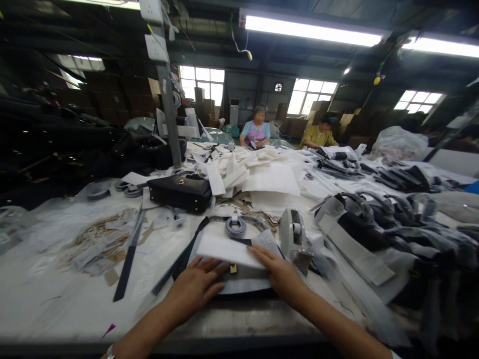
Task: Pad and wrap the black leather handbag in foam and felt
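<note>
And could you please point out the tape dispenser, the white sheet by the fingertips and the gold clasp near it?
Tape dispenser (pixel 294 242): head view, middle of its body.
White sheet (pixel 224 250): head view, on its top face.
Gold clasp (pixel 233 268): head view, its front.

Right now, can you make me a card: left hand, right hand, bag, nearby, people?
left hand: spread out, at the lower edge of the white sheet
right hand: fingers on the sheet's right end
bag: pale covering in front, gold clasp showing
nearby: tape dispenser on the right, black handbag farther back
people: person in pink apron, person in yellow, across the table
</note>
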A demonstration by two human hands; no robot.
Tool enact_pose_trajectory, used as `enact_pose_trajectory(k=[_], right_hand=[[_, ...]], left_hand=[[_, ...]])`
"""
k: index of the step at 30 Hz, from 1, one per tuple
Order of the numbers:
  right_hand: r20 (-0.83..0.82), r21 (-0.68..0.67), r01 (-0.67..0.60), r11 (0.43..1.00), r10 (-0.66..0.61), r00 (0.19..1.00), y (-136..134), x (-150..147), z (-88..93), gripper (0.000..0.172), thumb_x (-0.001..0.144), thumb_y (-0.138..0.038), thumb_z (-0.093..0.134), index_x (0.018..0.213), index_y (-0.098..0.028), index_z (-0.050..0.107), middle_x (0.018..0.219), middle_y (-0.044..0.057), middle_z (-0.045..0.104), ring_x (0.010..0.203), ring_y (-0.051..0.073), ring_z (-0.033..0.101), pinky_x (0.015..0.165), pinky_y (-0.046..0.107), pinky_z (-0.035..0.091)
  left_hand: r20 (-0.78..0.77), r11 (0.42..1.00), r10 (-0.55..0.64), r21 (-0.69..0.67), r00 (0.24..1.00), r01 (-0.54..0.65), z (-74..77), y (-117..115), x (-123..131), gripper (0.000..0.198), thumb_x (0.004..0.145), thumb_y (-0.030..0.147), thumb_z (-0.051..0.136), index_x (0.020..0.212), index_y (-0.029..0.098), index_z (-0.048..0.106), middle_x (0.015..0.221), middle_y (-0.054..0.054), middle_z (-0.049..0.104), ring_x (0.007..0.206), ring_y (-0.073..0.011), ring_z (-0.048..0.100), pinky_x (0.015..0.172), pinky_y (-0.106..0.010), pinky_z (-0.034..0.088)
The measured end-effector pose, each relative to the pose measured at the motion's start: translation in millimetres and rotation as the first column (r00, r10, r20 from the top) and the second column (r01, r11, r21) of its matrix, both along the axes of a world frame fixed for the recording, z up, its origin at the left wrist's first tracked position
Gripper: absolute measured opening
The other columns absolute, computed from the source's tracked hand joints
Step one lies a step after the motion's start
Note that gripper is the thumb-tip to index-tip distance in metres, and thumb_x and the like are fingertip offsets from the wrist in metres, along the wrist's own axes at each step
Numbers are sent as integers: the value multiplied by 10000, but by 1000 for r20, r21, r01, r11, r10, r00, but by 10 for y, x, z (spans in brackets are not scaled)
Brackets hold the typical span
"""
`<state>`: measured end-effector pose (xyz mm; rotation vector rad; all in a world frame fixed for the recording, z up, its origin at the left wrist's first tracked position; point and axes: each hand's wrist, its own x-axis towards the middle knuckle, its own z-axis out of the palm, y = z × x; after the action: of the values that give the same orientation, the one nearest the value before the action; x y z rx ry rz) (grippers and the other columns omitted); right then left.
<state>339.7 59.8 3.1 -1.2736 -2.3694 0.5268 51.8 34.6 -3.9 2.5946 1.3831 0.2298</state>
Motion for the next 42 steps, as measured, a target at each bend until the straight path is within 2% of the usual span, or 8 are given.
enact_pose_trajectory(k=[6, 13, 18, 22, 26, 31, 35, 42], right_hand=[[257, 116, -99, 988, 66, 964, -71, -64, -111, 828, 783, 80, 435, 1449, -409, 399, 1513, 41, 434, 1332, 286, 476, 1075, 466, 439], [346, 193, -132, 972, 58, 936, -97, -54, -163, 787, 836, 28, 517, 1472, -407, 356, 1506, 78, 438, 1313, 333, 491, 1040, 491, 472], [367, 241, -147, 959, 51, 929, -96, -54, -179, 770, 842, -3, 557, 1479, -384, 351, 1499, 91, 447, 1297, 324, 510, 1028, 473, 485], [354, 306, -154, 940, 38, 934, -90, -44, -235, 720, 869, -55, 574, 1481, -365, 353, 1489, 98, 461, 1290, 328, 517, 1023, 477, 487], [337, 315, -159, 936, 46, 940, -94, -35, -280, 641, 890, -88, 551, 1462, -333, 398, 1469, 99, 488, 1277, 333, 526, 1015, 486, 487], [283, 227, -135, 964, 67, 957, -77, -10, -201, 606, 885, -53, 468, 1428, -322, 444, 1491, 53, 468, 1341, 283, 462, 1091, 502, 406], [254, 274, -47, 961, -25, 967, -89, 95, -64, 576, 825, -29, 465, 1339, -277, 550, 1489, 56, 470, 1383, 292, 403, 1144, 589, 287], [162, 542, -18, 840, -83, 983, -509, 187, -87, 569, 864, -13, 400, 1410, -154, 470, 1442, 98, 521, 1375, 241, 423, 1112, 486, 406]], left_hand=[[-11, 995, 52, 90, 999, -51, -25, -85, 11, 329, 963, 459, 447, 912, 261, 705, 947, -27, 759, 956, -254, 697, 877, -395, 532], [3, 941, 3, 337, 1000, -4, -162, -268, 19, 255, 977, 294, 447, 1006, 204, 684, 942, -59, 752, 876, -256, 702, 825, -421, 549], [70, 700, -119, 713, 990, 34, 192, -368, 123, 245, 980, 181, 434, 1000, 165, 678, 925, -55, 758, 802, -181, 710, 733, -295, 550], [-46, 782, -245, 581, 969, 225, 441, -93, 279, 327, 956, 273, 517, 1263, 174, 578, 1289, -91, 656, 1163, -237, 627, 964, -395, 528], [-115, 894, -234, 365, 965, 260, 176, 76, 336, 523, 966, 323, 493, 1460, 220, 357, 1459, -56, 505, 1335, -226, 483, 1072, -448, 464], [-156, 882, -160, 422, 975, 212, -280, -24, 322, 582, 992, 285, 422, 1519, 237, 180, 1536, -43, 372, 1392, -217, 393, 1064, -449, 468], [-197, 839, -131, 500, 972, 215, -358, -29, 355, 585, 985, 307, 436, 1513, 215, 201, 1519, -49, 398, 1366, -216, 434, 1016, -431, 513], [-241, 795, -114, 559, 964, 234, -375, -9, 362, 560, 985, 343, 431, 1504, 234, 247, 1509, -32, 413, 1332, -214, 482, 986, -406, 536]])
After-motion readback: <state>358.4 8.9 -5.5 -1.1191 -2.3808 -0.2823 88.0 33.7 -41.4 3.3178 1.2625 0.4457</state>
